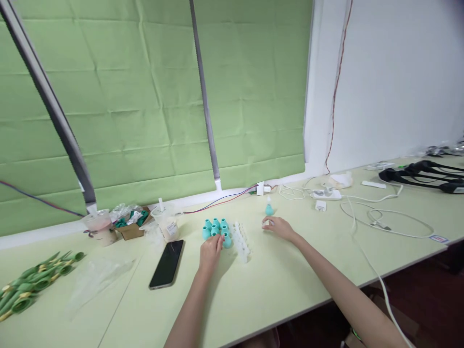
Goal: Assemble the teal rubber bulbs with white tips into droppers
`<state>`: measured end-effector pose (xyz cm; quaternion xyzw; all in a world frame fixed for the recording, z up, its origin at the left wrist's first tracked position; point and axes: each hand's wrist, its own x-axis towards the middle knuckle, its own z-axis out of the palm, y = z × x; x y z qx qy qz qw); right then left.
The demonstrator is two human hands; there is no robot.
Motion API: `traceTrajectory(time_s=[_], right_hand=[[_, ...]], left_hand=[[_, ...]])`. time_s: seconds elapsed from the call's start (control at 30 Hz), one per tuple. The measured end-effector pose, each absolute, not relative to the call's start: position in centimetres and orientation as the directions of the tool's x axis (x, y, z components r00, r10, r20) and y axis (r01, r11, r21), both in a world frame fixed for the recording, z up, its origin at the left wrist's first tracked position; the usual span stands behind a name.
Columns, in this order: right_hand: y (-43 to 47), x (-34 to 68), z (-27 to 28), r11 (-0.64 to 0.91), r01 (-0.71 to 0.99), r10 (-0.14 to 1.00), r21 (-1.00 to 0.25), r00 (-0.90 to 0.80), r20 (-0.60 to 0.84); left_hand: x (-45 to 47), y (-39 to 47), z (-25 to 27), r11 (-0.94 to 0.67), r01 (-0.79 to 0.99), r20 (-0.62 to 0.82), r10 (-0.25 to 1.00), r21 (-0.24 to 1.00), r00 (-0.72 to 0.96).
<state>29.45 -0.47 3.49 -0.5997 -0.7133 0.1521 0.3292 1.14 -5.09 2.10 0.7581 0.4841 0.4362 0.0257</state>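
Small turquoise bulb-shaped pieces (214,229) with open necks stand upright in a tight cluster on the table. My left hand (210,252) is at the front edge of this cluster, fingers curled; what they grip, if anything, is hidden. Just right of the cluster lies a row of small translucent white pieces (239,243). My right hand (282,228) is closed in a pinch on a small translucent white piece (267,223), low over the table. Beyond it stands a single turquoise bulb (268,210) with a translucent white tip on top.
A black phone (166,265) lies left of my left arm. Farther left are a drink cup (166,224), another cup (101,228), a small cardboard box (132,231), a plastic bag (101,278) and green tubular pieces (34,285). White cables (391,227), a power strip (326,194) and black items (427,175) occupy the right.
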Motion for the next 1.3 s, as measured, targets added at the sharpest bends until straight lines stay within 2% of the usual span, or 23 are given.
traceTrajectory(time_s=[0.1, 0.2, 0.3, 0.4, 0.53, 0.7, 0.8, 0.93, 1.07, 1.17, 1.3], right_hand=[[-0.7, 26.0, 4.8, 0.377, 0.591, 0.915, -0.713, -0.119, 0.385], [-1.4, 21.4, 6.0, 0.529, 0.481, 0.849, -0.7, -0.286, 0.444], [-2.1, 17.5, 6.3, 0.564, 0.468, 0.825, -0.68, -0.352, 0.442], [-2.1, 15.7, 5.3, 0.529, 0.444, 0.847, -0.723, -0.319, 0.424], [-0.6, 16.2, 2.9, 0.492, 0.25, 0.859, -0.834, -0.296, 0.418], [1.6, 17.7, 1.5, 0.287, -0.003, 0.956, -0.958, -0.052, 0.287], [1.2, 17.7, 1.9, 0.262, -0.218, 0.964, -0.94, 0.024, 0.263], [-0.6, 17.2, 3.1, 0.237, -0.437, 0.962, -0.867, -0.016, 0.271], [-1.8, 17.0, 3.7, 0.204, -0.529, 0.957, -0.824, -0.068, 0.281], [-2.1, 16.8, 3.6, 0.173, -0.528, 0.962, -0.832, -0.092, 0.258], [-2.6, 16.2, 3.3, 0.134, -0.578, 0.976, -0.805, -0.062, 0.207]], left_hand=[[1.9, -5.5, 2.2, -0.554, 0.658, 0.674, 0.732, 0.511, 0.093], [2.7, -5.8, 2.1, -0.56, 0.562, 0.658, 0.752, 0.609, 0.036], [3.0, -5.5, 1.8, -0.508, 0.513, 0.62, 0.782, 0.692, -0.062], [2.7, -5.0, 1.6, -0.466, 0.488, 0.599, 0.785, 0.738, -0.156], [2.5, -4.5, 1.5, -0.441, 0.492, 0.575, 0.803, 0.751, -0.158], [2.6, -4.0, 1.0, -0.432, 0.592, 0.575, 0.816, 0.68, -0.065], [2.5, -4.0, 1.0, -0.461, 0.59, 0.598, 0.8, 0.663, -0.047], [2.4, -4.4, 1.7, -0.432, 0.571, 0.6, 0.789, 0.698, -0.136], [2.3, -4.5, 1.9, -0.403, 0.536, 0.558, 0.814, 0.742, -0.16], [2.5, -4.5, 1.5, -0.406, 0.543, 0.553, 0.822, 0.735, -0.135], [2.9, -4.7, 1.4, -0.424, 0.521, 0.553, 0.825, 0.741, -0.116]])
